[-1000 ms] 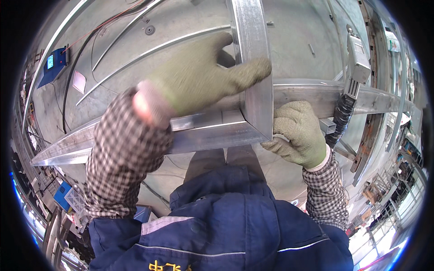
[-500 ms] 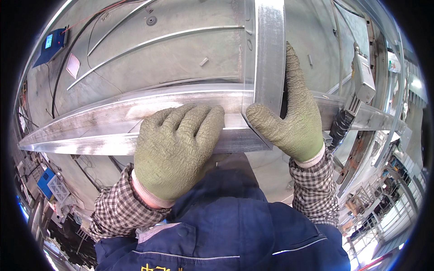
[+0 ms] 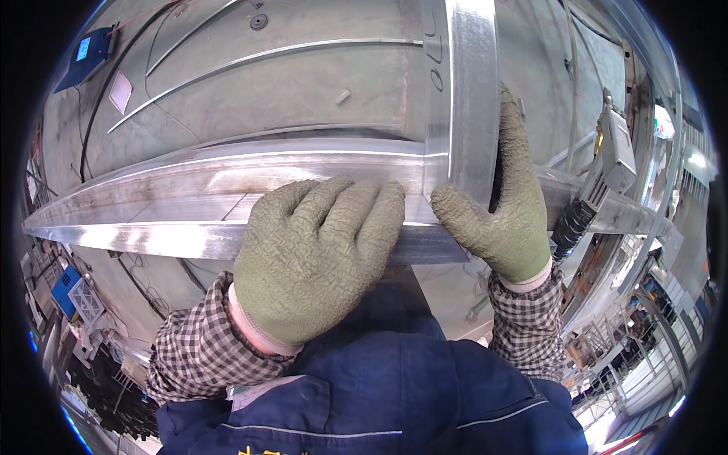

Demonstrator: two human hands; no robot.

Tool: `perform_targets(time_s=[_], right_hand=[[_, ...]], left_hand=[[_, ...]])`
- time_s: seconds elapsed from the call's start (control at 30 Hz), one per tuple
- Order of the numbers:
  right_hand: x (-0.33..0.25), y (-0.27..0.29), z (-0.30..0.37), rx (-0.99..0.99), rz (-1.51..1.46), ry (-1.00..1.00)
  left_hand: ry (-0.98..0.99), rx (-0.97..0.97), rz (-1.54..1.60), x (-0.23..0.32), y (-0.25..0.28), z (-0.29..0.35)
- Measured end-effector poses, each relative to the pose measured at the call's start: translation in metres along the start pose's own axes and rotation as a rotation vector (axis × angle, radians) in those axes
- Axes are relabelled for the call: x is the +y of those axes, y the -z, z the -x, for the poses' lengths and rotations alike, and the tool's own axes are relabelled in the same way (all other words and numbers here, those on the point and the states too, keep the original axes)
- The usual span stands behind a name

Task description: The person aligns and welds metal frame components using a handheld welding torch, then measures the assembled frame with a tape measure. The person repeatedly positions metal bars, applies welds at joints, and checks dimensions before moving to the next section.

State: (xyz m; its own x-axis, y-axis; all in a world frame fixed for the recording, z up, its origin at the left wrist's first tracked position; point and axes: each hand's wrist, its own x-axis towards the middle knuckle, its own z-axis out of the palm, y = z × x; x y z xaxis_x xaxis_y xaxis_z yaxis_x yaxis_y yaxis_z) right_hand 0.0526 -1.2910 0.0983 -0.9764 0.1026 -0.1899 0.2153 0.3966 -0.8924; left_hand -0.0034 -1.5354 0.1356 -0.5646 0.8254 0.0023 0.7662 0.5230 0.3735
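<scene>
A long silvery metal beam (image 3: 174,178) with a channel-like profile runs crosswise before me. A second metal bar (image 3: 473,91) meets it from the far side, its near end resting at the beam. My left hand (image 3: 318,254), in an olive-green glove, is bent over the beam's near edge, fingers together and fingertips in the channel. My right hand (image 3: 504,208), gloved alike, grips the second bar near its end. Its thumb lies across the bar's near end and its fingers stretch along the right side. The palm sides of both hands are hidden.
A grey boxy device (image 3: 618,152) with a black-wrapped part stands right of my right hand. Thin metal strips (image 3: 258,61) lie on the floor beyond the beam, with a small dark disc (image 3: 258,21). A blue box with a screen (image 3: 83,57) sits far left, beside cables.
The second bar and my right hand have shifted slightly right in the view. My left hand has slid right along the beam, nearer the bar. Handwritten marks on the bar's left side show more clearly.
</scene>
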Motion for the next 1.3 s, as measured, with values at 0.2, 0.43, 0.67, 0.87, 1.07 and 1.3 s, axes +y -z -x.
perform_targets(time_s=[0.2,0.43,0.67,0.87,1.07,1.3], right_hand=[[0.005,-0.006,0.001,0.109,-0.017,0.033],[0.010,-0.004,0.009,0.116,0.231,0.209],[0.013,-0.007,0.008,0.114,0.071,0.087],[0.009,-0.005,0.011,0.106,0.075,0.039],[0.015,-0.006,0.009,0.218,0.284,0.347],[0.024,-0.009,0.020,0.367,0.289,0.335]], left_hand=[[0.003,-0.050,0.069,0.004,-0.002,-0.010],[-0.029,-0.041,0.061,0.005,-0.003,-0.014],[-0.053,-0.092,0.095,0.001,0.002,-0.015],[-0.082,-0.079,0.052,0.001,0.001,-0.012],[-0.122,0.016,0.003,0.003,-0.003,-0.011],[-0.208,-0.091,-0.180,0.003,-0.003,-0.010]])
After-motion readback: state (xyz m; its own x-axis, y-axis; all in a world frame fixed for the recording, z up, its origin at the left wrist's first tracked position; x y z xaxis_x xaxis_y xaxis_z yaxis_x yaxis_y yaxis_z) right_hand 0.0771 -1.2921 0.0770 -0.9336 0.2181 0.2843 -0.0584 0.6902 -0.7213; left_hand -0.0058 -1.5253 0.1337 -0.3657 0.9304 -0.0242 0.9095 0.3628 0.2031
